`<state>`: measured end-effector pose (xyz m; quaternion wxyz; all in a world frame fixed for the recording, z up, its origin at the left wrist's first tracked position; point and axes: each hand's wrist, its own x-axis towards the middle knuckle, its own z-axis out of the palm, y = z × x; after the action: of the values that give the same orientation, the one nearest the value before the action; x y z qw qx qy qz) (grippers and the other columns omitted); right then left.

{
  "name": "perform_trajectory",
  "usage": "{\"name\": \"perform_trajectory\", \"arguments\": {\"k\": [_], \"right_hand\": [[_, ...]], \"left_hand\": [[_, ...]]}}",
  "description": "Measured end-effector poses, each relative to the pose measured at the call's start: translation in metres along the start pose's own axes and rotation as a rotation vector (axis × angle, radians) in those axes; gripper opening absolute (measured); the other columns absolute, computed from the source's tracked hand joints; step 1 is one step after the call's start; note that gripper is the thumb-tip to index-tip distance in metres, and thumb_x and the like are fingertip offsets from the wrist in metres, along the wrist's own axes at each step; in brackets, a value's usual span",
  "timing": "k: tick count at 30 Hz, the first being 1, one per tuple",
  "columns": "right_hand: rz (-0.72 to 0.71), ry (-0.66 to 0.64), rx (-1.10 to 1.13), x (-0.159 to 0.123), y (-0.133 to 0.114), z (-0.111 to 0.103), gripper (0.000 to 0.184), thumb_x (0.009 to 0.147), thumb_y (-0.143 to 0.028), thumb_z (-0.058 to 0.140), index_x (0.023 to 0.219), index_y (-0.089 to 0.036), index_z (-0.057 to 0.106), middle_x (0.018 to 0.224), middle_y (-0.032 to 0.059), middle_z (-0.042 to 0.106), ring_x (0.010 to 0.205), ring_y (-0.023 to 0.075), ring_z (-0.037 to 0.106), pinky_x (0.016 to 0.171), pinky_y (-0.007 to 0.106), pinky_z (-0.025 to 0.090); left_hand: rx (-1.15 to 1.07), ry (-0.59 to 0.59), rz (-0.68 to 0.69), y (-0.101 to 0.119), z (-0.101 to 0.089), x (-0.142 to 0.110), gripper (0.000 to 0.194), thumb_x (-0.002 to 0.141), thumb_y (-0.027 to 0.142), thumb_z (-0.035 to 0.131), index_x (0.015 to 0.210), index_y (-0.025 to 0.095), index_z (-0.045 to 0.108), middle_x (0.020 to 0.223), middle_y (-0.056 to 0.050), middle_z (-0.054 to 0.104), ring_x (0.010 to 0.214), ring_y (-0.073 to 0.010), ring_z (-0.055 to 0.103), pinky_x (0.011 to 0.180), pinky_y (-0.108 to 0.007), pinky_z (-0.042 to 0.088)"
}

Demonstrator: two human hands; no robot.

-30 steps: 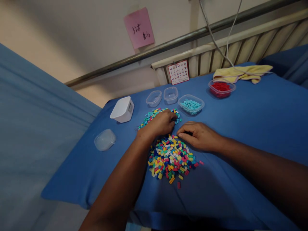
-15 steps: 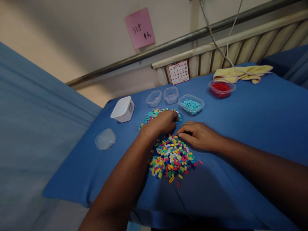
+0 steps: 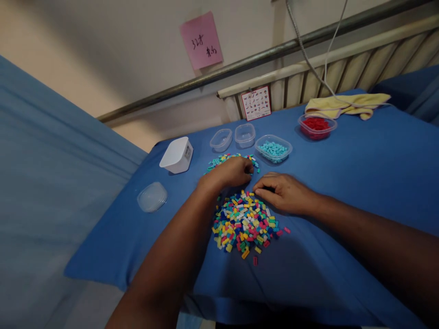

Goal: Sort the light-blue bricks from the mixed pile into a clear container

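Observation:
My left hand (image 3: pixel 239 171) is closed over the near side of the farther pile of small colourful toy bricks (image 3: pixel 216 163), its fingers curled down. Whatever its fingertips hold is hidden. To its right, my right hand (image 3: pixel 286 193) rests on the cloth with thumb and fingers bent together, at the top right edge of the nearer, larger pile of mixed bricks (image 3: pixel 244 224). I cannot make out anything between those fingertips. Just behind the hands stands a clear tub of turquoise bricks (image 3: pixel 273 149).
Two clear tubs (image 3: pixel 221 140) stand at the back, left of the turquoise bricks. A white box (image 3: pixel 175 156) and clear lids (image 3: pixel 152 197) sit at left. Farther right are a tub of red bricks (image 3: pixel 316 128) and a yellow cloth (image 3: pixel 346 106). A printed card (image 3: pixel 256 103) leans against the radiator.
The view has shifted very slightly. My left hand has drawn a little to the left and towards me; my right hand stays in place.

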<state>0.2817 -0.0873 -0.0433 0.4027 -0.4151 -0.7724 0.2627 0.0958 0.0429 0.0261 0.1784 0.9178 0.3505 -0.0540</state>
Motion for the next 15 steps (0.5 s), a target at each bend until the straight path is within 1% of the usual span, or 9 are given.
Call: {"name": "perform_trajectory", "arguments": {"k": [2,5,9,12,15], "right_hand": [[-0.003,-0.005,0.0,0.0,0.001,0.0,0.017,0.104,-0.024,0.064,0.104,-0.026,0.081,0.104,0.003,0.084,0.1,0.0228,0.076,0.09,0.038,0.057],[-0.009,-0.006,0.002,0.0,0.002,0.001,0.017,0.104,-0.023,0.064,0.104,-0.025,0.081,0.103,0.0029,0.084,0.099,0.0224,0.076,0.09,0.038,0.057],[-0.005,0.008,0.002,0.0,0.002,0.002,0.016,0.104,-0.025,0.065,0.104,-0.026,0.082,0.103,0.0031,0.084,0.101,0.0227,0.076,0.09,0.038,0.057],[-0.005,0.015,0.0,0.001,0.0,0.001,0.016,0.103,-0.023,0.066,0.103,-0.025,0.082,0.101,0.0033,0.084,0.1,0.0226,0.076,0.089,0.037,0.056],[-0.007,0.017,-0.006,0.002,-0.002,0.0,0.017,0.103,-0.021,0.065,0.101,-0.025,0.081,0.099,0.0029,0.084,0.099,0.0219,0.076,0.089,0.037,0.056]], "left_hand": [[0.069,-0.003,0.007,0.005,-0.001,0.001,0.025,0.08,0.015,0.073,0.104,0.019,0.08,0.094,-0.002,0.079,0.079,-0.0203,0.067,0.065,-0.03,0.041],[0.087,-0.012,0.009,0.01,-0.002,0.003,0.027,0.08,0.014,0.073,0.106,0.02,0.081,0.099,-0.003,0.08,0.082,-0.0211,0.068,0.068,-0.03,0.044],[0.061,-0.01,-0.013,0.008,-0.002,0.003,0.027,0.076,0.012,0.071,0.1,0.02,0.081,0.091,-0.002,0.079,0.077,-0.0208,0.067,0.065,-0.03,0.043],[-0.065,0.024,-0.027,0.005,-0.005,0.004,0.026,0.076,0.011,0.069,0.098,0.017,0.08,0.088,0.0,0.077,0.077,-0.0194,0.067,0.066,-0.029,0.045],[-0.262,0.094,-0.043,0.008,-0.017,0.012,0.024,0.077,0.009,0.068,0.098,0.013,0.079,0.085,-0.001,0.076,0.075,-0.0169,0.067,0.068,-0.027,0.048]]}}
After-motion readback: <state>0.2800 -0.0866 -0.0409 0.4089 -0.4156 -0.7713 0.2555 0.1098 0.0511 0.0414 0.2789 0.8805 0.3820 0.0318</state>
